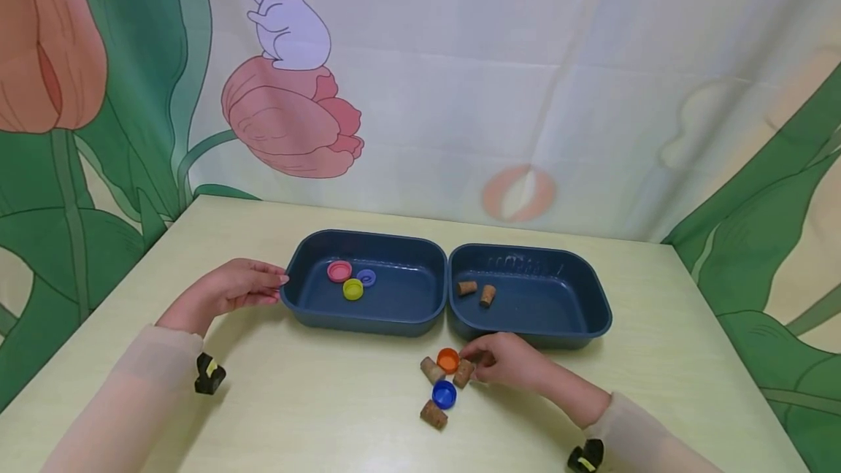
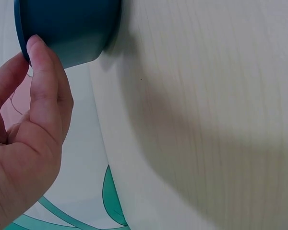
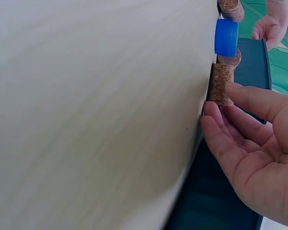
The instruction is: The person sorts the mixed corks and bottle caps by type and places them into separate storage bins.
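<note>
My left hand (image 1: 239,287) pinches the left end of a dark blue tray (image 1: 374,325) between thumb and fingers; the left wrist view shows the grip on its rim. In front of a second blue tray (image 1: 565,339), my right hand (image 1: 509,363) has thumb and fingers at the end of a cork (image 1: 463,373), pinching it near the table. Close to that cork lie an orange bottle cap (image 1: 448,360), a blue bottle cap (image 3: 226,38) and two more corks, one beside the orange cap (image 1: 431,369) and one nearer the front (image 1: 434,414).
Inside the left tray are a pink cap (image 1: 339,271), a yellow cap (image 1: 352,289) and a purple cap (image 1: 366,278). Two corks (image 1: 487,295) lie in the right tray. Both trays stand side by side on a pale wooden table (image 1: 296,400), before a printed curtain (image 1: 434,93).
</note>
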The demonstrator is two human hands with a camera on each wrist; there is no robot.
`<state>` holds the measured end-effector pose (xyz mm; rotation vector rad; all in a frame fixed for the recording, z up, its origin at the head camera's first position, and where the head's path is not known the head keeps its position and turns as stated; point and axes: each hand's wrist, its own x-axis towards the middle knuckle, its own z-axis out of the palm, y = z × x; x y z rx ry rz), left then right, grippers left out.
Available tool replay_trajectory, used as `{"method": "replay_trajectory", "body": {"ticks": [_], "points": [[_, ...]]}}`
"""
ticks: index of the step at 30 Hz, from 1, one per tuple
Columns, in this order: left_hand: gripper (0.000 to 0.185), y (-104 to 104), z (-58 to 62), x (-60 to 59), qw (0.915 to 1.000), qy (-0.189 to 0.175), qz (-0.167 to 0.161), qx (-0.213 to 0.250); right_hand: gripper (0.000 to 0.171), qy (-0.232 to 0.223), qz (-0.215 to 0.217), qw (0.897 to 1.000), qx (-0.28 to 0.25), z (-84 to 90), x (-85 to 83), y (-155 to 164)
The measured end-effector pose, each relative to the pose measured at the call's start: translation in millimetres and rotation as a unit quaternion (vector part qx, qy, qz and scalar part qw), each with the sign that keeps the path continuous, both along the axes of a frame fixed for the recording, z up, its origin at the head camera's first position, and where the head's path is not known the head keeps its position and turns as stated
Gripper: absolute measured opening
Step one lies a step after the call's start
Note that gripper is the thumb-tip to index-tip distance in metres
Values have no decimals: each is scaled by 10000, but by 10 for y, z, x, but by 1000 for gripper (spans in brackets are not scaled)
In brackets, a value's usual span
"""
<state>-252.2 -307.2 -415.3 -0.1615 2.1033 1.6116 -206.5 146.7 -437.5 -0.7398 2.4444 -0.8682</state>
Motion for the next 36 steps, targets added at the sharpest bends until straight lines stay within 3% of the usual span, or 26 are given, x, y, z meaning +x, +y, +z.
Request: {"method": "replay_trajectory", "body": {"ticks": [18,36], "points": [[54,-1,4,3,10000,20,14,19,18,475,93,9988,19,-3,11,-9],[52,-15,-14,-2,10000,9,1,45,17,251,-24,9997,-57,-20,-6,141]]}}
